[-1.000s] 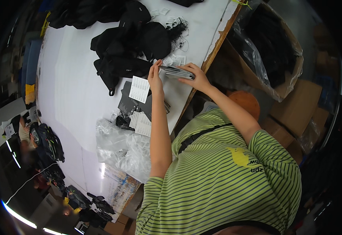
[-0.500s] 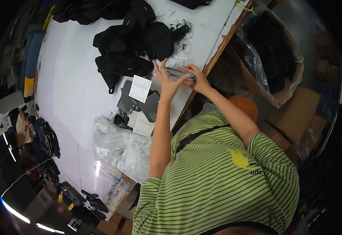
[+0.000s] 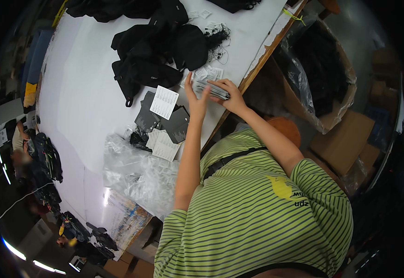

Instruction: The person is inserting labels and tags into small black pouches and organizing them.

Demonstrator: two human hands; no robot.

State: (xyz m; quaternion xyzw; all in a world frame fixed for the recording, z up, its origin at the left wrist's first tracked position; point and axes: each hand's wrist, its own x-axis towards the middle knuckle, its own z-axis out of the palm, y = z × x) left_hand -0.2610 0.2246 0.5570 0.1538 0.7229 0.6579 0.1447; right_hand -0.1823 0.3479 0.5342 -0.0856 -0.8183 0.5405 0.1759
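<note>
Both hands are met at the near edge of the counter (image 3: 90,92), w/ a thin stack of grey cards (image 3: 213,89) kept between them. Right hand (image 3: 227,95) is curled round the stack's right end, fingers clamped over the top & thumb prob. underneath (not seen). Left hand (image 3: 195,97) is held flat & upright, fingers straight, palm pressed to the stack's left end; nothing is gripped by it, it is only laid against the cards. Judged from that pose, the stack is being squared up or counted: one end pinched, other end butted vs. an open palm so the edges line up.

Stack is held just above the counter edge, not resting flat as far as can be told.

Supplies are kept within easy reach, just left of the hands: dark flat pouches (image 3: 176,125) laid overlapping, a white printed sheet (image 3: 164,102) tilted on top of them, more white slips (image 3: 162,146) below. Small white tags (image 3: 209,72) lie touching the area just behind the stack. A heap of clear plastic bags (image 3: 137,173) is spread nearer the body, to the left. Black garments (image 3: 158,55) are piled further back, mid-counter, w/ a tangle of black strings (image 3: 218,39) beside them.

Right of the counter, below its wooden edge, an open cardboard box (image 3: 345,92) lined w/ plastic is set, dark goods inside, prob. so items can be dropped straight off the edge.
</note>
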